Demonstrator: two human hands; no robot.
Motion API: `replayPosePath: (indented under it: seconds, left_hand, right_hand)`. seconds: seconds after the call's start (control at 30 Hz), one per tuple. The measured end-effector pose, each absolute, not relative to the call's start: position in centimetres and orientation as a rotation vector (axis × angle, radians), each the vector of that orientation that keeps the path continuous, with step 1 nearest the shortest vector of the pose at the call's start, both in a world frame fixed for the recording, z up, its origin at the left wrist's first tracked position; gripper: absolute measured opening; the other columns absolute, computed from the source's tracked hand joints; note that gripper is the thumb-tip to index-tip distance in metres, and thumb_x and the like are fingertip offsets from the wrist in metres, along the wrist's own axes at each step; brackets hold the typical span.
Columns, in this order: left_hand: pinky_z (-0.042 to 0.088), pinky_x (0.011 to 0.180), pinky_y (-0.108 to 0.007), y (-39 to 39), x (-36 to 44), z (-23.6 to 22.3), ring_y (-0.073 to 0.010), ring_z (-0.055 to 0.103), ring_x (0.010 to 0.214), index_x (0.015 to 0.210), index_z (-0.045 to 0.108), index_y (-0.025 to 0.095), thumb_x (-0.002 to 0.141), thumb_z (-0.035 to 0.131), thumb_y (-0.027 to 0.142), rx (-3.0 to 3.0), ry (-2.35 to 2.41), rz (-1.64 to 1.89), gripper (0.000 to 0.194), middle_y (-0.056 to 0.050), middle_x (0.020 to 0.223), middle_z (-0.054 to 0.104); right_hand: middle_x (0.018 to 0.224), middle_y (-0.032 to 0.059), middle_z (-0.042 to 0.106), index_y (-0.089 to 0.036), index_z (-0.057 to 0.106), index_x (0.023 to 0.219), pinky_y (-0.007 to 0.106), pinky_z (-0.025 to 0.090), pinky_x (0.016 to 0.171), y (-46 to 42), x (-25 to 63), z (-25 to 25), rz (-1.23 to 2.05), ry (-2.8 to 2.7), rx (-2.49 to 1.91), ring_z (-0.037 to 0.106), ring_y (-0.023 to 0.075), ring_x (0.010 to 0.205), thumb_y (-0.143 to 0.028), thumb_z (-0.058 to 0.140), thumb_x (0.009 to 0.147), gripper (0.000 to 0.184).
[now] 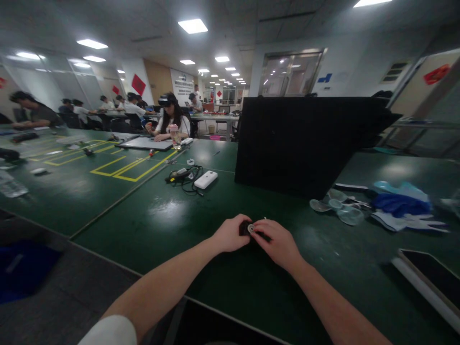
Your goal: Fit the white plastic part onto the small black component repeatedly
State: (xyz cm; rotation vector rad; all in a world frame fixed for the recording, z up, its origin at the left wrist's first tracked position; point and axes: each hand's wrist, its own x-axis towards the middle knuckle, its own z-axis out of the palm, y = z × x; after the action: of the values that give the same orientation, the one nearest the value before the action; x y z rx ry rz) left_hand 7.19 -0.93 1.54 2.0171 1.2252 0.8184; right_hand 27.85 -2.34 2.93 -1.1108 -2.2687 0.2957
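Note:
Both of my hands meet over the dark green table (154,215), a little in front of me. My left hand (230,235) is closed around the left side of a small black part (247,228) with a round silver piece on top. My right hand (278,244) pinches the same part from the right, its fingers curled over it. Most of the part is hidden by my fingers.
A tall black screen (305,143) stands just behind my hands. A white power bank (205,179) and black cables (181,175) lie to the far left. Clear round lids (336,206) and blue gloves (400,203) lie to the right, a flat tray (427,280) at the near right. Other people sit at tables in the back.

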Motion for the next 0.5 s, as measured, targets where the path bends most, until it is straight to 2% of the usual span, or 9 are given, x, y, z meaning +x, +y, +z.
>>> replayPosePath:
  seconds: [0.3,0.5]
  left_hand:
    - [0.055,0.087,-0.034,0.3,7.0,0.8,-0.0213,0.068,0.097,0.122,0.063,0.021,0.072,0.073,0.03,2.039,1.193,0.79,0.052,-0.006,0.113,0.07]
    - [0.056,0.084,-0.034,0.3,7.0,0.4,-0.0195,0.068,0.092,0.121,0.061,0.02,0.075,0.073,0.027,1.905,1.186,0.814,0.048,-0.005,0.107,0.071]
  right_hand:
    - [0.115,0.0047,0.072,-0.028,0.075,0.104,0.04,0.053,0.084,-1.9,27.8,2.3,0.231,-2.413,-1.102,0.065,0.0235,0.1,-0.031,0.053,0.095,0.023]
    - [0.123,0.0077,0.067,-0.026,0.073,0.113,0.044,0.051,0.093,-2.2,28.8,3.7,0.09,-2.28,-1.188,0.06,0.0264,0.11,-0.029,0.053,0.094,0.028]
